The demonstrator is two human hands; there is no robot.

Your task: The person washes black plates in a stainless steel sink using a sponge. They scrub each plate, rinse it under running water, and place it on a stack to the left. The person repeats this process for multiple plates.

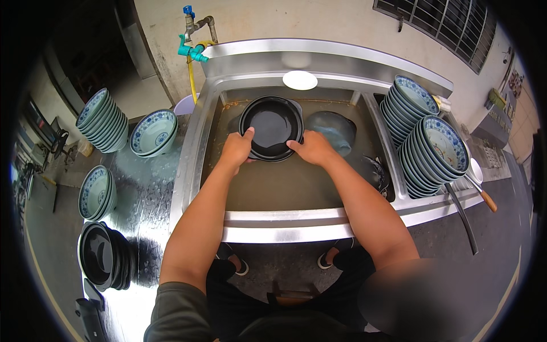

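Note:
Both hands grip a round black bowl above the murky water of a stainless steel sink. My left hand has its left rim, the thumb over the edge. On the opposite rim, my right hand holds it with the thumb reaching inside. A second dark rim shows behind the bowl, so it may be more than one. Right of it, a dark rounded vessel lies partly under the water. More dark items break the surface at the sink's right side.
Patterned bowls in tall stacks fill the right compartment, with handled utensils jutting forward. The left metal table carries stacked patterned bowls and black bowls. A white oval dish sits at the back rim, near a tap.

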